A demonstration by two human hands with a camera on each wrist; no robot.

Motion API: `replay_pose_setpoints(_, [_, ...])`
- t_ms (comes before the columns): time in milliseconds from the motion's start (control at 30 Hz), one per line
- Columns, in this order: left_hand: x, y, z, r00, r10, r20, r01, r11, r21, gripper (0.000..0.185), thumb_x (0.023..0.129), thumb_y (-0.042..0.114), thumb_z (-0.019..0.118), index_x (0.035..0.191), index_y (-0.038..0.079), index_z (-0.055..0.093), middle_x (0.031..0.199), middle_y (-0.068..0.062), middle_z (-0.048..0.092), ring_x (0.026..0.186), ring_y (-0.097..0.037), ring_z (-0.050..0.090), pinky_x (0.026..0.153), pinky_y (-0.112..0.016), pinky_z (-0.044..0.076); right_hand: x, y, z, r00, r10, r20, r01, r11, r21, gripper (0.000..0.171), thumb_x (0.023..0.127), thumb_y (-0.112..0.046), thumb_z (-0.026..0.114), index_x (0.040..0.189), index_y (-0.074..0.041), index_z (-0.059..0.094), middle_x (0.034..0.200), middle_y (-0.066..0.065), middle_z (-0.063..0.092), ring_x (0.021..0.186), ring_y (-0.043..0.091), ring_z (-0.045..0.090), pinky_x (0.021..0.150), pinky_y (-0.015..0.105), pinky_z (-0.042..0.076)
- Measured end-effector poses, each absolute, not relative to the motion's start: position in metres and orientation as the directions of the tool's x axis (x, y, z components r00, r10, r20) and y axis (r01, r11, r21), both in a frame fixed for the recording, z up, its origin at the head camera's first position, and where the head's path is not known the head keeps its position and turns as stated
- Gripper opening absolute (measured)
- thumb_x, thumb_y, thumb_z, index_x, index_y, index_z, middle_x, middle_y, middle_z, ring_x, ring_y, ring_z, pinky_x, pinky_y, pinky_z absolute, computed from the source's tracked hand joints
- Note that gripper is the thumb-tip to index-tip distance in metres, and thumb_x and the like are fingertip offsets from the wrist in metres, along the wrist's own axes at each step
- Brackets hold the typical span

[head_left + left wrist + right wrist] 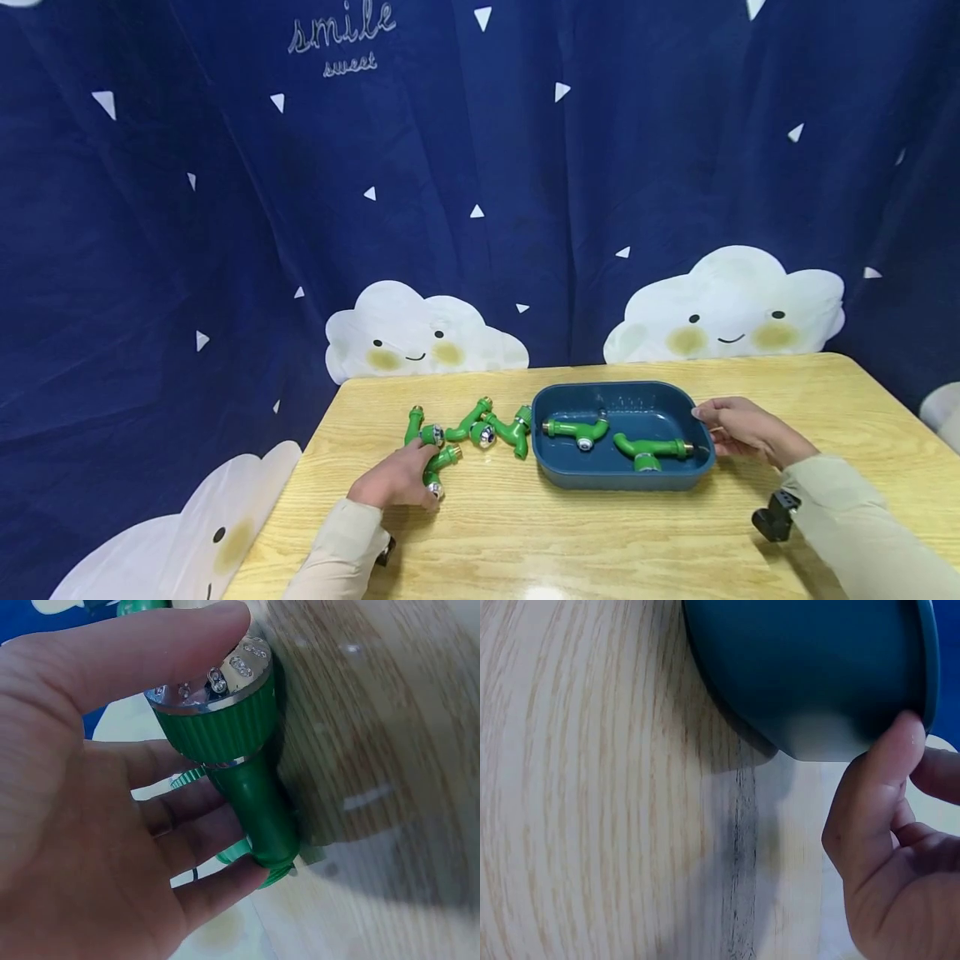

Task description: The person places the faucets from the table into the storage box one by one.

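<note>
While gripping fitting (247, 757), left hand (397, 482).

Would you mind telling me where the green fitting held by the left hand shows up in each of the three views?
Head view: the green fitting lies lower left on the table, under the left hand, nearest piece of the loose pile.
Left wrist view: it fills the centre, chrome end up, thumb and fingers round it.
Right wrist view: not in it; only the blue tray and right hand.
Shared landmark: the pale wooden table.
</note>
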State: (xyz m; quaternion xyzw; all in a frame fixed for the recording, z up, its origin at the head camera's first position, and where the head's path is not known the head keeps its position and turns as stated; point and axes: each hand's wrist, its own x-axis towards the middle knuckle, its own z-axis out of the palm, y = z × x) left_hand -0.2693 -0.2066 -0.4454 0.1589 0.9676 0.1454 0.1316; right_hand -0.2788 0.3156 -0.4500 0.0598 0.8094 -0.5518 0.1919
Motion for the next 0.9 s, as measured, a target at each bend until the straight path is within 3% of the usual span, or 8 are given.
replay_pose_setpoints(400, [-0.2665,-0.2032,-0.4428,-0.911,0.366,-0.191,0.287,0.894,0.342,0.087,0.061,0.014,0.088,0.138,-0.001,0.05,0.131,-0.014,0.057,0.12,-0.034,0.058,0.105,-0.052,0.047,-0.2763,0.3155,-0.4528,-0.92,-0.112,-0.375,0.317,0.349,-0.882,0.04,0.106,-0.019,0.041,0.131,0.012,0.045,0.083,0.001,0.064,0.068,0.009,0.064,0.062,0.024,0.058])
replay_pose_setpoints(900, [-0.2683,-0.2006,-0.4422,-0.917,0.325,-0.231,0.257,0.925,0.281,0.092,0.065,0.022,0.088,0.144,0.003,0.047,0.142,-0.017,0.05,0.129,-0.04,0.053,0.107,-0.054,0.046,-0.2779,0.3164,-0.4489,-0.908,-0.121,-0.402,0.341,0.346,-0.874,0.038,0.106,-0.019,0.041,0.13,0.01,0.046,0.08,0.0,0.064,0.065,0.009,0.064,0.061,0.024,0.058])
